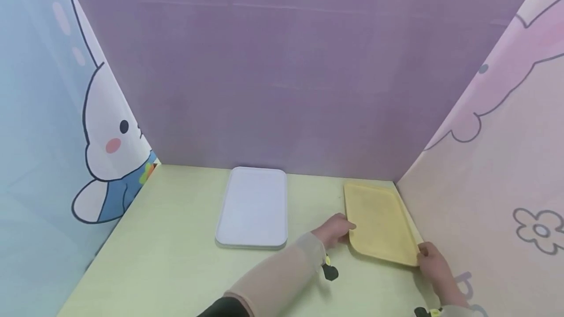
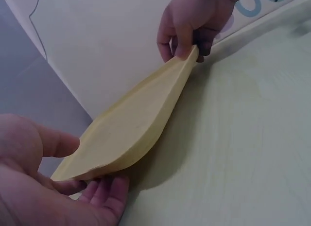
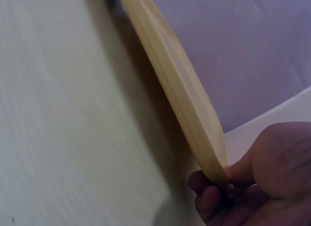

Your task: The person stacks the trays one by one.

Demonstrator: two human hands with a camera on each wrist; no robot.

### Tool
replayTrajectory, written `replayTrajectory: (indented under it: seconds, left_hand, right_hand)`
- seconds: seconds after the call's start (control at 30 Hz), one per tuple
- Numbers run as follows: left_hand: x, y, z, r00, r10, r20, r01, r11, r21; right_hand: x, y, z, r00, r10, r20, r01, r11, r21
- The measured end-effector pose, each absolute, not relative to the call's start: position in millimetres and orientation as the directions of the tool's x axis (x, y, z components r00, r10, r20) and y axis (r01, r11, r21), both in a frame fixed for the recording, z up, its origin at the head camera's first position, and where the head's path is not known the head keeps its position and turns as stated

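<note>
A shallow yellow tray (image 1: 378, 221) is at the right of the table, its near side raised, with a shadow beneath it in both wrist views. My left hand (image 1: 333, 229) holds its left edge; in the left wrist view the fingers (image 2: 104, 194) reach under the rim and the thumb extends over it. At the near right corner, my right hand (image 1: 434, 264) pinches the rim between thumb and fingers, as the right wrist view shows close up. Left of my left hand, a white rectangular tray (image 1: 254, 208) lies flat on the table.
The pale yellow-green table (image 1: 172, 238) ends at a purple backdrop (image 1: 273, 77). A blue panel with a rabbit drawing (image 1: 110, 146) stands on the left. On the right, a pink panel (image 1: 489, 175) rises close beside the yellow tray and my right hand.
</note>
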State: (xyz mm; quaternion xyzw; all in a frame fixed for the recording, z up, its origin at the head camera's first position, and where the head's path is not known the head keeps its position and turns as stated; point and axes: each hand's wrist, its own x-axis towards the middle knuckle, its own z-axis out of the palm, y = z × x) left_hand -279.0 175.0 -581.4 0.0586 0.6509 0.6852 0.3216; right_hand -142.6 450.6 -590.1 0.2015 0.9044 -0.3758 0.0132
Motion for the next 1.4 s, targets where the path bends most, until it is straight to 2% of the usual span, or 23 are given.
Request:
replayTrajectory:
  seconds: [0.17, 0.4, 0.5, 0.7, 0.87, 1.0, 1.2, 1.4]
  left_hand:
    - [-300.4, 150.6, -572.0, -0.755, 0.569, -0.325, -0.402, -0.011, 0.916]
    - [-328.3, 109.6, -551.5, -0.724, 0.632, -0.277, -0.353, 0.005, 0.936]
    - [-330.9, 86.1, -548.0, -0.759, 0.612, -0.221, -0.277, 0.003, 0.961]
    - [-329.9, 44.9, -534.7, -0.832, 0.543, -0.111, -0.074, 0.089, 0.993]
    - [-325.2, 11.2, -527.1, -0.867, 0.495, -0.053, 0.047, 0.186, 0.981]
    - [-323.9, -19.4, -525.4, -0.903, 0.427, 0.056, 0.176, 0.249, 0.952]
    - [-327.1, -65.2, -523.2, -0.919, 0.326, 0.223, 0.332, 0.332, 0.883]
    - [-330.3, -116.7, -525.7, -0.915, 0.296, 0.275, 0.370, 0.338, 0.866]
  right_hand:
    - [-131.2, 440.3, -582.4, -0.926, 0.314, -0.212, 0.351, 0.502, -0.790]
    - [-116.8, 407.5, -569.7, -0.966, 0.237, -0.106, 0.199, 0.414, -0.888]
    - [-117.8, 384.0, -561.2, -0.974, 0.200, -0.109, 0.186, 0.422, -0.887]
    - [-120.8, 344.8, -547.0, -0.990, 0.113, -0.084, 0.122, 0.391, -0.912]
    - [-126.3, 314.1, -534.1, -0.991, 0.107, -0.077, 0.113, 0.389, -0.914]
    - [-136.4, 286.9, -523.6, -0.996, 0.069, -0.063, 0.085, 0.378, -0.922]
    - [-154.0, 244.3, -515.7, -0.999, 0.016, -0.041, 0.043, 0.322, -0.946]
    - [-173.8, 201.0, -519.0, -0.999, -0.021, -0.039, 0.032, 0.263, -0.964]
